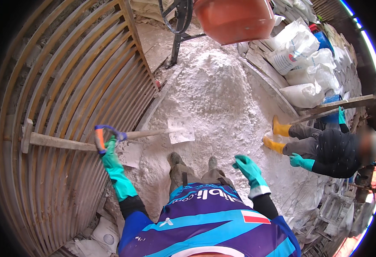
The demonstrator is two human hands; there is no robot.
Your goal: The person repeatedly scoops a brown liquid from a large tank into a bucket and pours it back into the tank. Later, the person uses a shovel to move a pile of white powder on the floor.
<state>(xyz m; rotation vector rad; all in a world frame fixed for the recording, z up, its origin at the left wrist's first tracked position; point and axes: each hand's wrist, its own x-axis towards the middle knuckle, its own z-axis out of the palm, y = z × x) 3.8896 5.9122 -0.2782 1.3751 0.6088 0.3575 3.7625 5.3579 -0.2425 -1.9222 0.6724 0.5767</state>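
Note:
My left hand (111, 150), in a green rubber glove, is closed around the orange and blue D-shaped grip (99, 139) of a shovel. The shovel's wooden shaft (149, 133) runs right to a flat, squarish blade (182, 136) coated in white powder. That blade rests on the powdery floor in front of my boots. My right hand (249, 171), also gloved in green, is raised on the right with loosely bent fingers and nothing visible in it. Beyond the blade rises a mound of white powder (216, 81).
Along the left leans a large wooden slatted frame (78, 85) with a crossbar. An orange mixer drum (235, 19) stands on a dark stand at the far side. White sacks (293, 47) are piled far right. A co-worker in yellow boots (275, 145) and green gloves stands to the right.

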